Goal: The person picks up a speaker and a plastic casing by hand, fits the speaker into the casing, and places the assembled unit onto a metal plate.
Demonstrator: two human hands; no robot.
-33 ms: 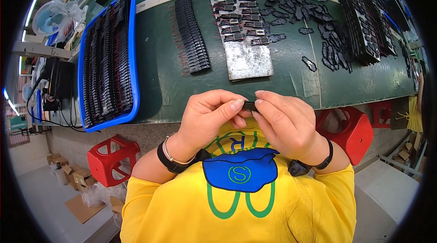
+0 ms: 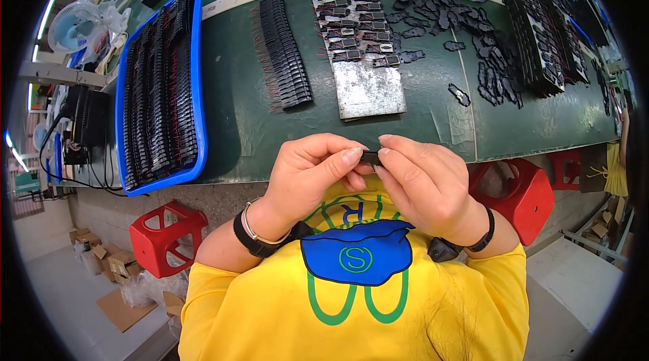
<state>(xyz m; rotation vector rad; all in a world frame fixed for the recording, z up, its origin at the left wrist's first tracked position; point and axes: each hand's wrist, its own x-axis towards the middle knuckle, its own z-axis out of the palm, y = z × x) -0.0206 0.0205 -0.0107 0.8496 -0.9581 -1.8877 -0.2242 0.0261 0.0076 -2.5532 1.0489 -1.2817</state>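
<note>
A small black plastic part (image 2: 370,157) is pinched between my two hands, just in front of the table's near edge. My left hand (image 2: 316,170) grips its left end with thumb and forefinger. On the other end the fingertips of my right hand (image 2: 427,178) are closed. Fingers cover most of the part, so its exact kind is hidden. Beyond my hands lies a metal plate (image 2: 370,94), its far portion covered with black parts (image 2: 348,55) that have red wires. Left of it, a long row of similar black parts (image 2: 287,57) is stacked closely, wires pointing left.
A blue tray (image 2: 201,90) packed with rows of black parts stands at the left. Loose flat black pieces (image 2: 497,70) are heaped at the right, near loaded stacked plates (image 2: 534,43). Red stools (image 2: 165,239) flank me, and a fan (image 2: 74,26) stands far left.
</note>
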